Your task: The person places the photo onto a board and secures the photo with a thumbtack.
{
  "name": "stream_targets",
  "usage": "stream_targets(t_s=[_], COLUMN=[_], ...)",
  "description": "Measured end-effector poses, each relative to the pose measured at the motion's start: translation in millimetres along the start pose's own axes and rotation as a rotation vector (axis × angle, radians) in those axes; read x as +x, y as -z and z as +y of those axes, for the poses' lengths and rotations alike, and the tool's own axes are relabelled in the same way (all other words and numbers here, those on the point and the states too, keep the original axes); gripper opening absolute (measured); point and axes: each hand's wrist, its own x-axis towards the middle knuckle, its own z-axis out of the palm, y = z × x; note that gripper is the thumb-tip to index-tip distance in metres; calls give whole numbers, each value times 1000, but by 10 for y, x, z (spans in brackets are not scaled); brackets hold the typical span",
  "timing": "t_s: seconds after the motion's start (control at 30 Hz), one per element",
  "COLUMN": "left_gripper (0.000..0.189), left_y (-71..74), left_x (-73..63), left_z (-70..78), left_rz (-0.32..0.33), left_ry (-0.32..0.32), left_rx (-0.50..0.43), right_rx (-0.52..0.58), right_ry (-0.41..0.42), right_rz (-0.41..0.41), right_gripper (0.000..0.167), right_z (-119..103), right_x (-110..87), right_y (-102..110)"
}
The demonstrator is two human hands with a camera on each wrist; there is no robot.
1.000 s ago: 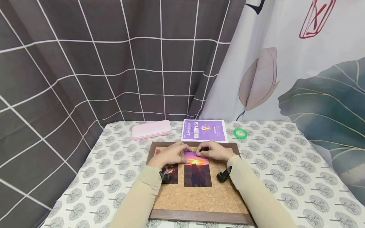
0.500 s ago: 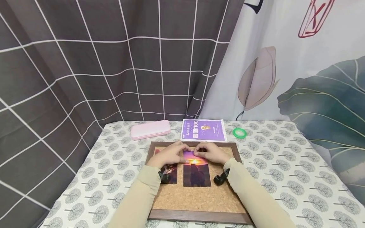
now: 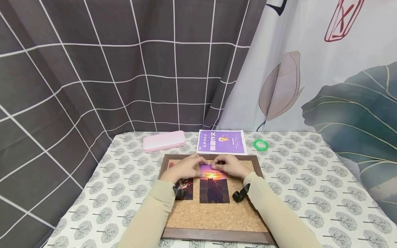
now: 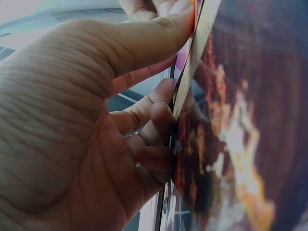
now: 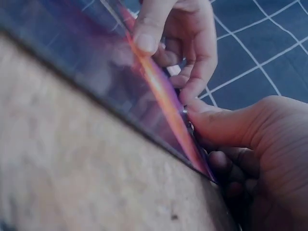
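Observation:
A sunset photo with a horse silhouette lies on the framed cork board. My left hand rests at its upper left, thumb pressing the photo's face and bent fingers near the top edge. At that edge, my right hand pinches a small shiny pin-like thing between thumb and fingers, which mostly hide it. Left of the sunset picture is a dark photo with bright, flame-like streaks, partly covered by my left hand and wrist.
Behind the board lie a pink pencil case, a purple booklet and a green tape roll. A tree-patterned cloth covers the table. Checked curtain hangs at the back and left.

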Motion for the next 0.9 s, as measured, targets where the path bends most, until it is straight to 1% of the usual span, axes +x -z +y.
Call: stream_targets(t_s=[0.13, 0.27, 0.53, 0.63, 0.83, 0.9], left_gripper=[48, 48, 48, 48, 48, 48], left_y=[9, 19, 5, -1, 0, 3], left_x=[8, 13, 7, 3, -2, -5], left_z=[-6, -7, -13, -11, 3, 8], left_rz=[0, 2, -3, -3, -3, -2], left_ry=[-2, -2, 9, 12, 11, 10], left_rx=[14, 21, 10, 11, 11, 11], right_rx=[-27, -31, -52, -59, -48, -46], right_ry=[-11, -36, -86, -71, 8, 22], right_rz=[11, 36, 86, 75, 47, 44], right_gripper=[6, 6, 8, 7, 6, 6], right_z=[-16, -46, -50, -25, -40, -49], right_x=[17, 33, 35, 26, -5, -11], right_y=[4, -4, -36, -40, -19, -13])
